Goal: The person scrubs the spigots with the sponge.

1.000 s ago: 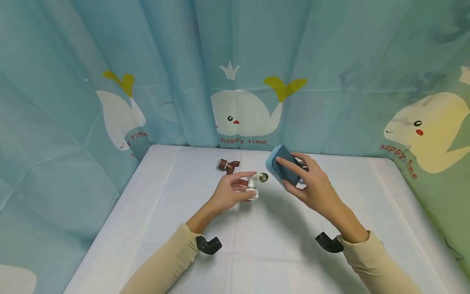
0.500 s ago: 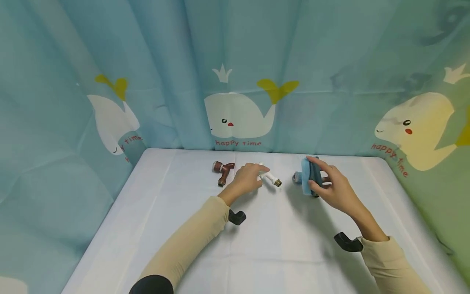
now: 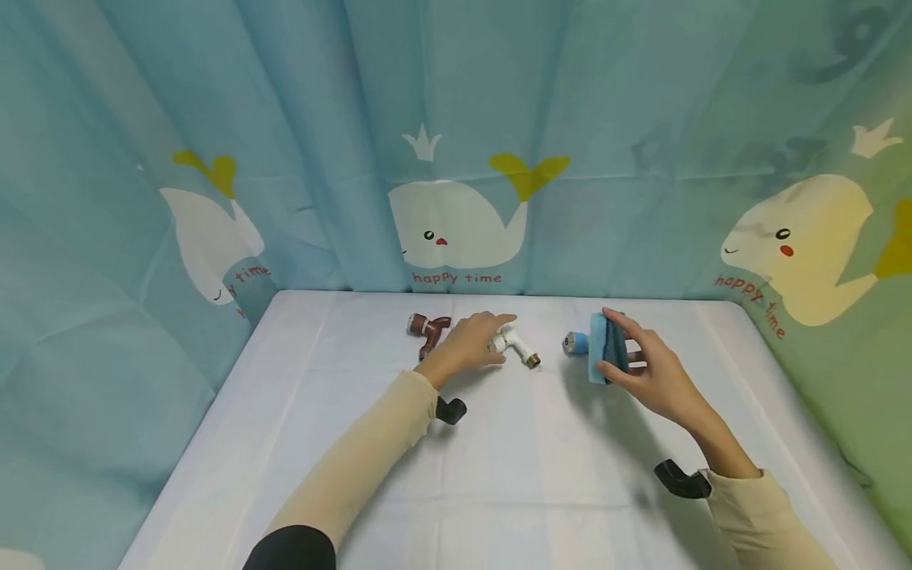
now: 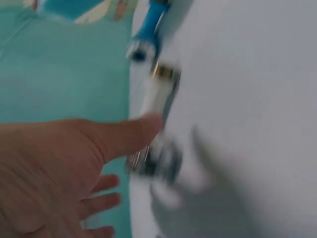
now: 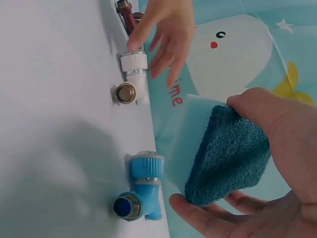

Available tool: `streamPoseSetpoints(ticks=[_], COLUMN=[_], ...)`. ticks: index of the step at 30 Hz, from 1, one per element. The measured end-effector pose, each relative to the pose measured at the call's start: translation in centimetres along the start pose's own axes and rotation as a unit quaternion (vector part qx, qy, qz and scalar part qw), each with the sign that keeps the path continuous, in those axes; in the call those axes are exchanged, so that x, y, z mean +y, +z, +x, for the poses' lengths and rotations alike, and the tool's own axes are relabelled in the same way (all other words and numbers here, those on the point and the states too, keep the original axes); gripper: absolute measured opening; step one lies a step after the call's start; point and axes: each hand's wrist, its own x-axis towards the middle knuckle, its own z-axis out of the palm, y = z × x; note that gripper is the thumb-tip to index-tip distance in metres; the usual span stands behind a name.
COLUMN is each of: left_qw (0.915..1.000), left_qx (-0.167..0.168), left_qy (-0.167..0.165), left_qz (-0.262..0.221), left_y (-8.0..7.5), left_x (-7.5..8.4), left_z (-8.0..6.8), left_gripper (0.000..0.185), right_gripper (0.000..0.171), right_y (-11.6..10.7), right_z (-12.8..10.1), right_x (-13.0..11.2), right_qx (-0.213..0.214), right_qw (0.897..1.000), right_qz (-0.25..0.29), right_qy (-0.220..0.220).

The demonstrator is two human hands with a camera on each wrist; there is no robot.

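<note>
A white tap (image 3: 514,346) lies on its side on the white table (image 3: 513,475). My left hand (image 3: 486,336) is over its knob end with the fingers spread; in the right wrist view the thumb touches the white knob (image 5: 133,62). The left wrist view is blurred, with the thumb on the white tap (image 4: 157,91). My right hand (image 3: 625,352) grips a blue sponge (image 3: 602,348) with a dark scouring face (image 5: 233,158), held on edge just right of a blue tap (image 3: 573,343) (image 5: 141,191). A brown tap (image 3: 427,328) lies left of my left hand.
Whale-print curtains (image 3: 456,222) close the table in at the back and on both sides. Black camera mounts sit at my left wrist (image 3: 450,410) and my right wrist (image 3: 680,479). Bare tablecloth stretches toward me from the taps.
A second ago my left hand held the white tap upright beside the raised sponge. The tap now lies flat farther back with the fingers loosened, and the sponge has come down beside the blue tap.
</note>
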Motion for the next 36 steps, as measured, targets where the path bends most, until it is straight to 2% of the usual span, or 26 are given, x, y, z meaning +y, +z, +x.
streamPoseSetpoints(ticks=[2,4,8,12,17,20,22,23,24,25,26,28,30,31,32,33,36], left_qw=[1.0,0.9998,0.9963,0.9906,0.9888,0.9949,0.9967,0.9938,0.9868,0.9756,0.96,0.9214,0.8874,0.8775,0.8706,0.8674,0.8735], left_qx=[0.001,-0.001,-0.05,-0.098,-0.1,-0.082,-0.057,-0.041,-0.026,-0.012,0.002,0.023,0.038,0.044,0.049,0.054,0.068], left_qy=[-0.003,-0.015,-0.043,-0.039,-0.039,-0.039,-0.038,-0.038,-0.034,-0.027,-0.022,-0.001,0.033,0.053,0.071,0.091,0.134], left_qz=[-0.003,0.015,0.056,0.088,0.103,0.044,-0.043,-0.096,-0.156,-0.218,-0.279,-0.388,-0.458,-0.475,-0.484,-0.486,-0.463], left_y=[-1.0,-1.9,-3.0,-3.3,-3.4,-3.6,-3.8,-3.8,-3.9,-4.0,-4.1,-4.3,-4.6,-4.7,-4.8,-4.9,-5.1], left_x=[-1.6,-3.3,-5.8,-6.7,-7.1,-7.5,-7.8,-7.9,-7.8,-7.7,-7.3,-6.4,-5.2,-4.5,-3.9,-3.3,-1.7], left_z=[-1.1,-2.3,-4.1,-4.3,-3.4,-3.3,-3.7,-4.1,-4.5,-4.9,-5.5,-6.6,-7.7,-8.2,-8.7,-9.0,-9.6], left_gripper=[0.083,0.091,0.101,0.099,0.088,0.091,0.097,0.1,0.103,0.104,0.104,0.102,0.1,0.1,0.099,0.098,0.097], right_gripper=[0.082,0.082,0.082,0.082,0.081,0.082,0.082,0.083,0.083,0.084,0.086,0.089,0.09,0.09,0.088,0.085,0.075], right_y=[0.0,0.0,0.0,0.1,0.6,0.7,0.8,0.9,1.0,1.1,1.3,1.7,2.3,2.6,2.9,3.2,4.1], right_z=[-0.3,-0.5,-0.9,-1.3,-1.4,-1.4,-1.4,-1.3,-1.3,-1.3,-1.3,-1.1,-0.7,-0.4,0.0,0.3,1.4], right_x=[0.1,0.3,0.7,1.0,0.8,0.4,0.1,-0.1,-0.3,-0.5,-0.8,-1.6,-2.8,-3.6,-4.4,-5.4,-8.2], right_qx=[0.0,0.0,0.0,-0.006,-0.014,-0.014,-0.013,-0.012,-0.01,-0.009,-0.007,-0.002,0.005,0.008,0.012,0.017,0.024], right_qw=[1.0,1.0,1.0,1.0,1.0,1.0,1.0,1.0,1.0,1.0,1.0,0.999,0.997,0.995,0.993,0.99,0.976], right_qz=[-0.001,-0.002,-0.001,0.001,0.006,0.007,0.008,0.008,0.009,0.01,0.01,0.011,0.009,0.008,0.009,0.008,-0.006], right_qy=[0.0,0.0,0.002,0.001,0.002,-0.001,-0.006,-0.01,-0.015,-0.02,-0.027,-0.047,-0.077,-0.097,-0.119,-0.143,-0.218])
